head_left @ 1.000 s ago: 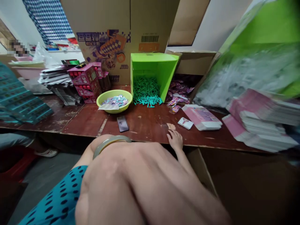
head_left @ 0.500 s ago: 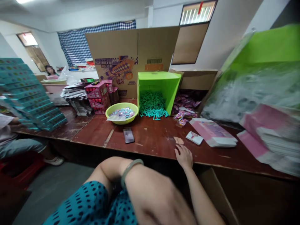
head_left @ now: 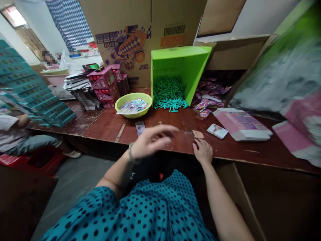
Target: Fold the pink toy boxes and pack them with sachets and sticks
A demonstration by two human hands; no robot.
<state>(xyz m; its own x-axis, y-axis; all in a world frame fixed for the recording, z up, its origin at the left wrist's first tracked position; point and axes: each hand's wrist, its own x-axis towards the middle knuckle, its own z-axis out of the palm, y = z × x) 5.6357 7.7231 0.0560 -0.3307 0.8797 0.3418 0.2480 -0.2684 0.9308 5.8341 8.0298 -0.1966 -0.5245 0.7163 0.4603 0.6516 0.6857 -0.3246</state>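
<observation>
My left hand, with a pale bangle on the wrist, hangs in the air over the table's front edge. Its fingers are curved and apart from the thumb, a little smeared, with nothing seen between them. Partly hidden behind it lies a phone on the table. My right hand rests on the table edge, fingers spread and bare. Close to its fingertips is a pale worn patch on the tabletop. A small stack of white cards lies to the right of that.
Behind are a yellow bowl of small packets, a green box of turquoise sticks and purple packets. Flat pink cartons lie right. Pink boxes and teal boxes stand left, beside a seated person.
My left hand has moved from low near my body up and forward over the table edge. My right hand stays at the edge. The view has tilted downward.
</observation>
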